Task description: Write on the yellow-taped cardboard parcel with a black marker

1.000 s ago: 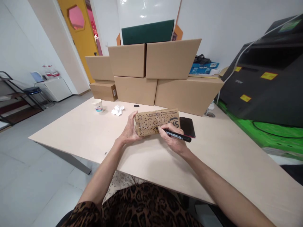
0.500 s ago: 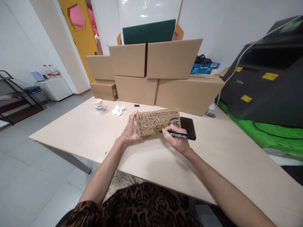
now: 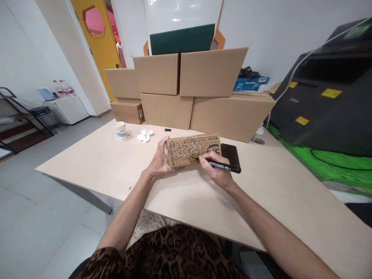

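Note:
A small flat cardboard box [image 3: 190, 149] covered in black dots lies on the beige table [image 3: 101, 162] in front of me. My left hand [image 3: 159, 159] grips its left end and steadies it. My right hand [image 3: 216, 172] holds a black marker [image 3: 222, 166] with the tip touching the box's top face near its right part. A black phone [image 3: 230, 154] lies just right of the box, partly behind the marker.
Several large cardboard boxes [image 3: 186, 91] are stacked along the table's far edge. A paper cup [image 3: 120, 129] and a crumpled tissue [image 3: 144, 135] sit at the left. A black printer [image 3: 328, 97] stands on a green mat at the right.
My right hand and the marker have shifted a little to the right along the box, with the tip still on the cardboard. The left hand has stayed put.

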Available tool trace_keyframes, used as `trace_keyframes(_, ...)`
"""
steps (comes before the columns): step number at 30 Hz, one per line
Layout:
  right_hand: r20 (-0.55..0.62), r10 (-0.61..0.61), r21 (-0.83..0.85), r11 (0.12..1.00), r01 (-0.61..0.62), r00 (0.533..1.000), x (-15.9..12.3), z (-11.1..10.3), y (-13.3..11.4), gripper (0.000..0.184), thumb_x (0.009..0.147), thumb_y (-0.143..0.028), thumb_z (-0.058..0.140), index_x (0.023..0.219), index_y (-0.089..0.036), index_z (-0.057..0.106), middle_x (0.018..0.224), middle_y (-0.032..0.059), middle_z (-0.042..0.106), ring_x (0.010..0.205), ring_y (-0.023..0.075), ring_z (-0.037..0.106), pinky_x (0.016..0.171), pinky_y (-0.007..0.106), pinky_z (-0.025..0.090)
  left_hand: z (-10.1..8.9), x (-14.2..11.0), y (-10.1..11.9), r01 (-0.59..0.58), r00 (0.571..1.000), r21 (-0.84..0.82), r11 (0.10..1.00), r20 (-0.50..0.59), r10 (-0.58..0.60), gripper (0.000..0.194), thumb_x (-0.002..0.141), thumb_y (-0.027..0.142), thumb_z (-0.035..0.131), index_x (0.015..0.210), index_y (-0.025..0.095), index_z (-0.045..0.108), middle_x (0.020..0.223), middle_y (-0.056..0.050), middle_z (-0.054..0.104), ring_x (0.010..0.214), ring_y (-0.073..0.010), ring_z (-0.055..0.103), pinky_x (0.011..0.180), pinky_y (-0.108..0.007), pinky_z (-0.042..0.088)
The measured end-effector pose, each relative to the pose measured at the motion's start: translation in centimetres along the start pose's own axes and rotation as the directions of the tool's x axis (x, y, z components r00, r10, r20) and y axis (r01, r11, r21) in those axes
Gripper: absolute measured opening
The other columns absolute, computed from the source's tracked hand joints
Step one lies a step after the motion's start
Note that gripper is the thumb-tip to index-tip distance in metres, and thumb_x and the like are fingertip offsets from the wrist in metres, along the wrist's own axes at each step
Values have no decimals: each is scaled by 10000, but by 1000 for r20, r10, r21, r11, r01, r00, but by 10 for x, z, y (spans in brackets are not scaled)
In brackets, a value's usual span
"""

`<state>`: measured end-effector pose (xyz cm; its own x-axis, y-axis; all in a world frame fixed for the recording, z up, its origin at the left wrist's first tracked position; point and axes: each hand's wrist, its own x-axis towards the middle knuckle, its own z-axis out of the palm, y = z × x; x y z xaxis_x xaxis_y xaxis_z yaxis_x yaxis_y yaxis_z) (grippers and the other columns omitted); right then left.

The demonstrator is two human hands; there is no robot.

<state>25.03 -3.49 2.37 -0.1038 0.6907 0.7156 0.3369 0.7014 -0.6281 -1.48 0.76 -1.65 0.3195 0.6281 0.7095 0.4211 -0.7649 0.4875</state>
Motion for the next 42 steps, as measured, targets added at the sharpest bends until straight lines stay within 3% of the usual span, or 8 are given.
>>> trace_keyframes(13, -69, 8, 30, 1000, -6, 998, 0, 3, -5, 183, 897, -331, 657, 736, -244, 648, 656, -11, 660, 552, 143, 560, 551, 289, 457, -1, -1, 0, 21, 1000, -8, 1000, 11, -20, 1367, 552, 338, 951, 1624, 274, 106, 1616, -222, 260, 1455, -478, 390, 1178, -771, 348)
trace_keyframes(18, 68, -25, 35, 999, 23, 997, -7, 13, -11, 136, 909, -321, 655, 805, -238, 685, 724, 0, 719, 621, 148, 647, 623, 274, 512, 0, -1, -3, 5, 1000, -4, 1000, 8, -5, 1363, 556, 366, 959, 1620, 286, 112, 1620, -209, 259, 1488, -471, 347, 1204, -721, 345)
trace_keyframes(25, 23, -65, 6, 998, 65, 998, -10, 13, -15, 131, 917, -287, 659, 801, -233, 683, 681, -20, 692, 570, 122, 617, 600, 247, 490, 0, -2, -3, 19, 1000, -10, 1000, 12, -18, 1355, 560, 335, 949, 1623, 280, 112, 1638, -217, 240, 1490, -464, 353, 1203, -709, 354)
trace_keyframes(29, 135, -84, 40, 996, 79, 987, -9, 15, -13, 141, 926, -288, 639, 803, -231, 678, 705, -9, 705, 603, 132, 641, 613, 247, 505, 1, -2, -3, 4, 1000, -4, 1000, 5, -4, 1355, 560, 344, 948, 1624, 275, 112, 1637, -218, 240, 1497, -463, 342, 1202, -708, 353)
trace_keyframes(34, 189, -111, -40, 992, 121, 976, -5, -7, -10, 152, 935, -249, 628, 786, -228, 644, 656, -25, 664, 548, 117, 591, 562, 237, 465, 1, -1, 2, 17, 1000, -12, 1000, -6, -17, 1368, 565, 375, 954, 1629, 264, 101, 1608, -222, 281, 1468, -455, 384, 1195, -708, 361)
trace_keyframes(36, 254, -174, -78, 977, 199, 951, -6, -24, -6, 141, 943, -217, 616, 804, -228, 632, 675, -20, 665, 564, 119, 595, 577, 238, 461, 1, -1, 3, 31, 1000, -6, 999, 4, -31, 1364, 576, 382, 953, 1632, 266, 98, 1608, -220, 284, 1478, -461, 373, 1200, -714, 352)
trace_keyframes(39, 459, -222, -158, 932, 325, 860, -16, -48, 5, 135, 975, -182, 565, 880, -220, 653, 760, 16, 680, 649, 142, 624, 635, 256, 463, 1, -1, 0, 34, 999, -1, 999, 8, -34, 1365, 582, 376, 944, 1639, 263, 88, 1639, -223, 239, 1494, -477, 349, 1216, -727, 323)
trace_keyframes(42, 642, -81, -351, 853, 386, 762, -31, -60, 20, 269, 955, -50, 468, 895, -209, 677, 791, 43, 639, 663, 158, 586, 623, 271, 411, 2, -1, -4, 46, 999, -4, 999, 0, -46, 1379, 574, 371, 939, 1646, 262, 78, 1664, -220, 201, 1511, -486, 321, 1234, -728, 295)
